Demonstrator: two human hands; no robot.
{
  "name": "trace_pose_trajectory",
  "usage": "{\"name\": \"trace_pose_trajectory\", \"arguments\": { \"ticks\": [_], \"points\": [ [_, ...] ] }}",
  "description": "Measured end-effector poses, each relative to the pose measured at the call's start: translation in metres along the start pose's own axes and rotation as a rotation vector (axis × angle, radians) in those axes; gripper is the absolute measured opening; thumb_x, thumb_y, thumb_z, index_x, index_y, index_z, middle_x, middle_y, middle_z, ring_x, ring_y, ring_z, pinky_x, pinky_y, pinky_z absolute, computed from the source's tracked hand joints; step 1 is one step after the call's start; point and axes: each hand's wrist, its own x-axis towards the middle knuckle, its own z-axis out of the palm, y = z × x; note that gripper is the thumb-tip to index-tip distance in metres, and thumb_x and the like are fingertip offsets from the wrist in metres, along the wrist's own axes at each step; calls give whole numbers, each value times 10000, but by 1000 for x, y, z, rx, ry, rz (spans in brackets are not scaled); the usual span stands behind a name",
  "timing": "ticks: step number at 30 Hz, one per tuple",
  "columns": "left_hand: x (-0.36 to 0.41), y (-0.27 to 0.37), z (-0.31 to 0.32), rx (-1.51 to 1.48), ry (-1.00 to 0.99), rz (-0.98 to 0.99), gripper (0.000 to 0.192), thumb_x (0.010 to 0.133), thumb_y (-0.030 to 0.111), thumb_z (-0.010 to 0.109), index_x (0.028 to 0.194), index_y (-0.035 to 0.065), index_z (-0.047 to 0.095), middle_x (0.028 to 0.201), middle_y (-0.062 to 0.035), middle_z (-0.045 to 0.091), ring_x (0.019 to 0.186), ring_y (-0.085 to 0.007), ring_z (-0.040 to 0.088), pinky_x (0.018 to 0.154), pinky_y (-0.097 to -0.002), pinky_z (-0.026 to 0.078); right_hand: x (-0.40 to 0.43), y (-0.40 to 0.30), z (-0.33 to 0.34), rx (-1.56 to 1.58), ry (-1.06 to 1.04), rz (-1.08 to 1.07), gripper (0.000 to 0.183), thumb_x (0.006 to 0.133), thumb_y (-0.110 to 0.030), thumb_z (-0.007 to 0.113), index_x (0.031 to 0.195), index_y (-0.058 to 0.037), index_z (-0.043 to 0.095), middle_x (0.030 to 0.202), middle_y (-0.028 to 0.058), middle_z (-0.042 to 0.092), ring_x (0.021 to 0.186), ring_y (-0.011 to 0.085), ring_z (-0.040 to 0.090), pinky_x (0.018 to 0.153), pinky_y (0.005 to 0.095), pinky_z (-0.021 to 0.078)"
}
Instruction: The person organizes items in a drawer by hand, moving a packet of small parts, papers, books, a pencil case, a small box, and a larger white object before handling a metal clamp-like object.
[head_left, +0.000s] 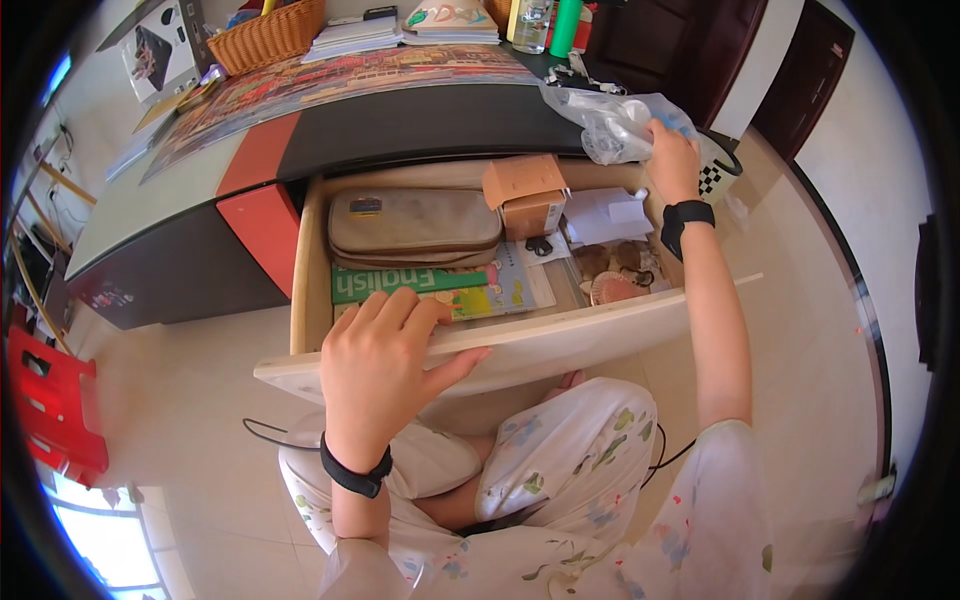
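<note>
My left hand grips the top edge of the front panel of a pulled-out drawer, fingers inside and thumb outside. Off to the right, my right hand pinches a clear plastic bag with white items inside, at the cabinet's top edge. Within the drawer lie a taupe zippered pencil case, an open brown cardboard box and a green English book. On the drawer's right side are white papers, sunglasses and a pink shell-shaped item.
The black cabinet top bears a printed mat, a wicker basket, stacked papers and a green bottle. A checkered bin stands right of the cabinet. A red plastic stool is at far left.
</note>
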Motion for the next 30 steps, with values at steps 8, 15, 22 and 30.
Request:
{"name": "trace_pose_trajectory", "arguments": {
  "ticks": [8, 15, 22, 30],
  "points": [
    [1, 2, 1, -25, 12, -26, 326, 613, 394, 746, 711, 118, 604, 651, 6, 499, 633, -190, 528, 551, -322, 415, 3, 1, -28, 132, 368, 30, 366, 655, 28, 566, 992, -113, 592, 896, 84, 632, 854, 287, 599, 750, 397, 435],
    [1, 1, 1, -4, 10, -18, 334, 627, 417, 732, 716, 121, 606, 648, 13, 493, 620, -174, 525, 542, -303, 418, 5, 4, -53, 273, 595, 273, 398, 685, -31, 572, 1054, -174, 624, 979, 88, 651, 884, 294, 619, 765, 352, 482],
    [2, 2, 1, 3, 18, -30, 352, 600, 421, 754, 714, 120, 613, 627, 18, 483, 601, -170, 510, 529, -307, 404, 2, -11, -79, 455, 906, 295, 302, 735, -45, 674, 1034, -43, 633, 951, 101, 669, 857, 219, 634, 788, 316, 469],
    [1, 1, -1, -35, 23, -51, 337, 608, 410, 751, 720, 123, 615, 637, 20, 500, 609, -170, 515, 532, -298, 415, 2, -28, -85, 930, 950, 248, 273, 796, -140, 701, 988, 40, 628, 933, 70, 668, 828, 114, 580, 783, 262, 444]
  ]
}}
